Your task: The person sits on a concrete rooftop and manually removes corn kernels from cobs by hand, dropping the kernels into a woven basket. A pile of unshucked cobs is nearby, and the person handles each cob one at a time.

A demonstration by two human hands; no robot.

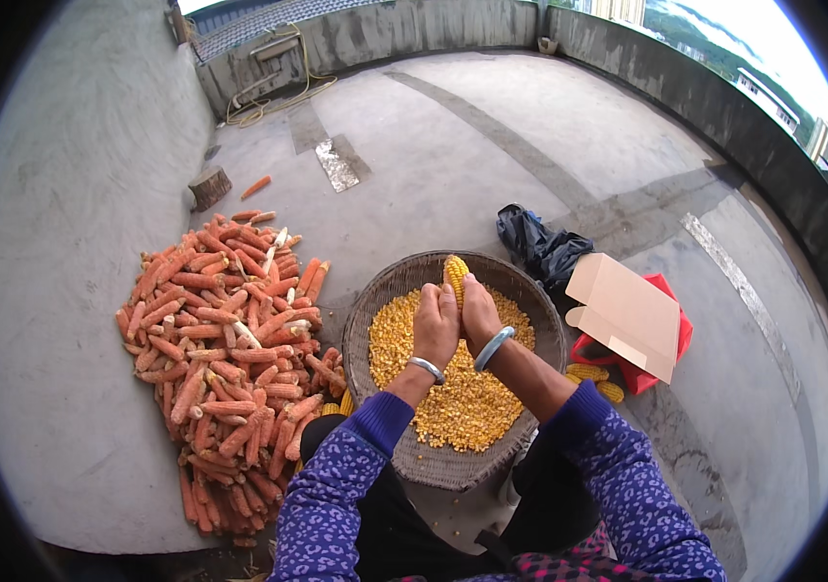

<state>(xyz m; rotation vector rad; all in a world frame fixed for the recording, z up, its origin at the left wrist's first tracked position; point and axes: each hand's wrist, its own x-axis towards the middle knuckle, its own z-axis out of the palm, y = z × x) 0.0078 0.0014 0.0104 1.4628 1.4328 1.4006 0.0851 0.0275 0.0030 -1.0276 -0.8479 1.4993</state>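
Observation:
Both of my hands hold one ear of yellow corn (457, 273) upright above a round woven basket (450, 476). My left hand (436, 324) grips it from the left, and my right hand (481, 313) wraps its right side with the thumb on the kernels. Part of the ear's left side looks bare of kernels. Loose yellow corn kernels (468, 411) cover much of the basket's inside. My palms and the ear's lower end are hidden.
Left of the basket lies a large heap of orange-red corncobs (232, 364). To the right are a black plastic bag (541, 244), a flattened cardboard box (632, 313) on a red bag (684, 335), and several corn ears (588, 372). A wood stump (209, 188) stands behind the heap.

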